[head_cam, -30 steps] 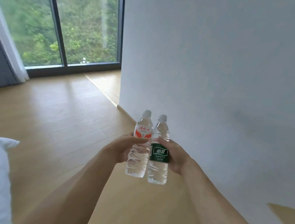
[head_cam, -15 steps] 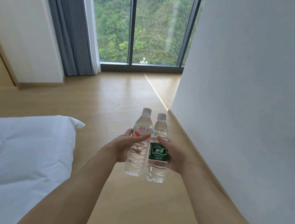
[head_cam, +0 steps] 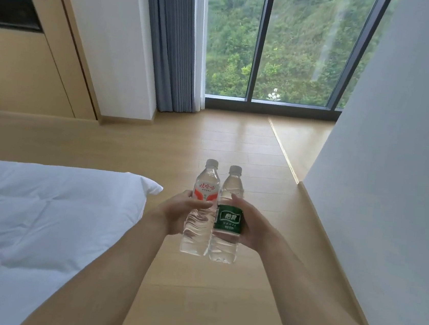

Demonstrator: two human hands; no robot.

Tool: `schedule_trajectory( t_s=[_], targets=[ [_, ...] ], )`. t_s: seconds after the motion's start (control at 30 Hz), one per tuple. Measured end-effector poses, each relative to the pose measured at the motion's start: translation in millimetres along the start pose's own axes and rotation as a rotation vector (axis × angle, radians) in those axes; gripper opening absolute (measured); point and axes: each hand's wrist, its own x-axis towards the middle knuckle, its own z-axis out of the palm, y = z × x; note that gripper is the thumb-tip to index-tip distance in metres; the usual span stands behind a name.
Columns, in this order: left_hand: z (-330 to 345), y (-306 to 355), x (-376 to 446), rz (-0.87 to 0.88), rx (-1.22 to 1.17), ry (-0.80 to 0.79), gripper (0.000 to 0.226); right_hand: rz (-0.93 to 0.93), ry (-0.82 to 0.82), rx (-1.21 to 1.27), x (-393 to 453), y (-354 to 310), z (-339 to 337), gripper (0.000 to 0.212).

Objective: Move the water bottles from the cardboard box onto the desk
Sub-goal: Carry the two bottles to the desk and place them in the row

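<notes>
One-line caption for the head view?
Left hand and right hand carry two upright water bottles side by side over wooden floor.

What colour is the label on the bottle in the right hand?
Dark green with white lettering, on the right-hand bottle; it shows clearly in the head view.

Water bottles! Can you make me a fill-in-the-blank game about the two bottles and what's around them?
1. The left hand holds the bottle with the ____ label.
2. The right hand holds the bottle with the ____ label.
3. Both bottles have ____ caps.
4. The white bed lies on the person's ____ side.

Missing words: red; green; white; left
</notes>
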Motion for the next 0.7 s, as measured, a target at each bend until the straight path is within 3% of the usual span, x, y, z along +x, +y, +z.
schedule_trajectory(
  t_s=[0.13, 0.27, 0.7],
  targets=[
    [3.4, 28.8, 43.8, 0.036, -0.049, 0.129, 0.055, 0.037, -0.024, -0.068, 41.5, -49.3, -20.8, 0.053],
    [3.2, 51.4, 80.3, 0.086, -0.084, 0.239, 0.057, 0.051, -0.037, -0.106, 79.3, -90.1, -39.0, 0.052],
    [-55.0, 100.0, 196.1, 0.117, -0.139, 0.287, 0.058, 0.07, -0.026, -0.106, 212.4, -163.2, -58.4, 0.053]
  ],
)
